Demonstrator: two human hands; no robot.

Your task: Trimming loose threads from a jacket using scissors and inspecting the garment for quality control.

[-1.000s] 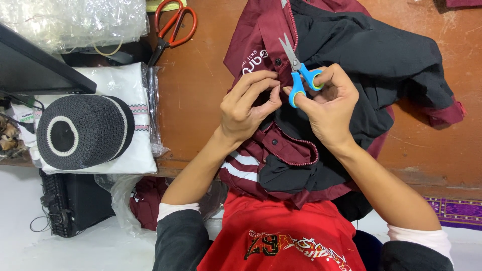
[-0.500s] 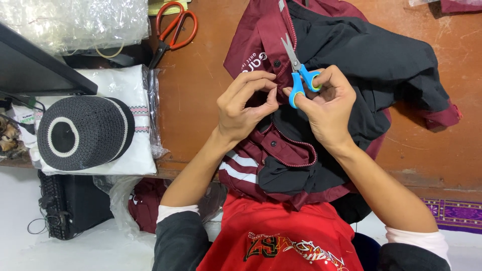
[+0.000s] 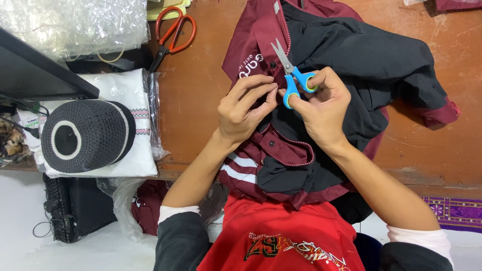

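Right hand (image 3: 326,108) grips small blue scissors (image 3: 291,75), fingers through the loops, blades nearly shut and pointing up over the maroon placket. Left hand (image 3: 246,110) pinches something at the fabric just beside the scissor handles; too small to tell what. Maroon-and-black shirt (image 3: 351,60) lies spread on the wooden table (image 3: 201,110), lower part draped off the near edge toward the lap. No loose clippings visible, so how much trimming is done cannot be judged. 1 pair of orange shears (image 3: 173,32) lies untouched at upper left, near a black knit cap (image 3: 85,135).
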